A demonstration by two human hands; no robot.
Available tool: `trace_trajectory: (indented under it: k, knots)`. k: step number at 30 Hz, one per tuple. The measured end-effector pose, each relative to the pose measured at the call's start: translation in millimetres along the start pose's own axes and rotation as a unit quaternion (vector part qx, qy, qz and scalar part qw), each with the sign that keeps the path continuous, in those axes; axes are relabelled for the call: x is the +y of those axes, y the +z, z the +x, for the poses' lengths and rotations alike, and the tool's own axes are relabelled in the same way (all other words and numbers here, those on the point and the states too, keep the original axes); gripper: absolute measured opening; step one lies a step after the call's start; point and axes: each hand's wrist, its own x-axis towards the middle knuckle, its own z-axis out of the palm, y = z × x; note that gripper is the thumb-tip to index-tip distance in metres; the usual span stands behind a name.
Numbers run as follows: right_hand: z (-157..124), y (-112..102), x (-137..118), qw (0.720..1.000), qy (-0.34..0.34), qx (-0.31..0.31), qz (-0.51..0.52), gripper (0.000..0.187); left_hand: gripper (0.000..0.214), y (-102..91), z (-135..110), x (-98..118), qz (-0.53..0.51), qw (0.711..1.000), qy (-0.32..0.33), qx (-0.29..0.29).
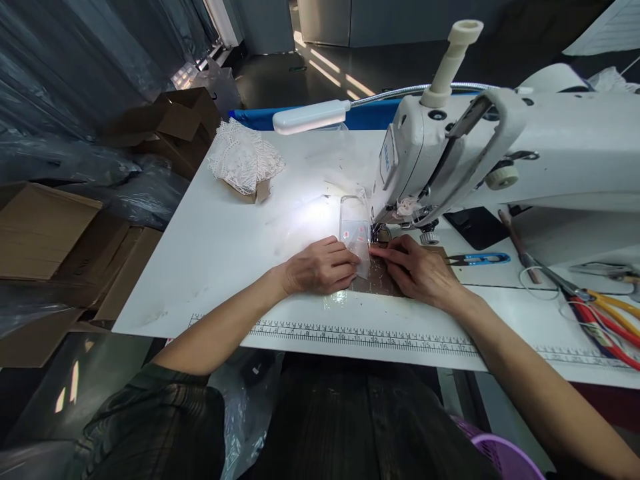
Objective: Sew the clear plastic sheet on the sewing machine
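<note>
A thin, whitish see-through piece (358, 248) with small red marks lies at the needle area of the sewing machine (400, 157); whether it is fabric or film I cannot tell. My left hand (327, 265) rests on the table with curled fingers, closed on the left edge of this piece. My right hand (420, 270) is just right of the presser foot (375, 232). Its fingers are drawn together, with the index fingertip at the piece's right edge; what they pinch is hidden. Beneath both hands shows a brownish plate (377, 285).
White lace (245, 157) is heaped at the table's back left. Blue thread snips (480, 259) and orange-handled scissors (600, 303) lie to the right. A lamp (311, 118) hangs over the white table (240, 253). Cardboard boxes (50, 230) stand on the left.
</note>
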Motion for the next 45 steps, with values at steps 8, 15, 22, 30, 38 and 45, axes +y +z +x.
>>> trace_trajectory:
  k: [8,15,22,30,38,45]
  knots:
    - [-3.4,-0.1,-8.0,0.996,-0.001,0.038,0.08,0.038,0.011,3.4,0.1,-3.4,-0.071,0.995,-0.066,0.016]
    - [3.3,2.1,-7.0,1.0,0.002,-0.004,-0.031,0.038,0.012,7.9,4.5,9.9,-0.078,0.995,-0.067,0.002]
    - [3.7,4.2,-1.9,1.0,-0.002,0.013,0.011,0.038,0.011,4.6,4.3,8.0,-0.031,0.998,-0.051,-0.006]
    - [5.0,3.7,-6.8,0.999,0.007,-0.01,-0.033,0.042,0.009,5.3,3.8,6.8,0.01,1.0,-0.021,-0.016]
    - [-0.7,0.2,-8.0,0.999,0.032,0.003,0.025,0.043,0.01,4.6,1.5,2.4,0.013,0.999,-0.023,-0.021]
    - [-4.3,-2.5,-7.4,0.994,0.016,0.002,0.112,0.04,0.01,1.8,1.2,1.6,0.013,1.0,-0.007,-0.017]
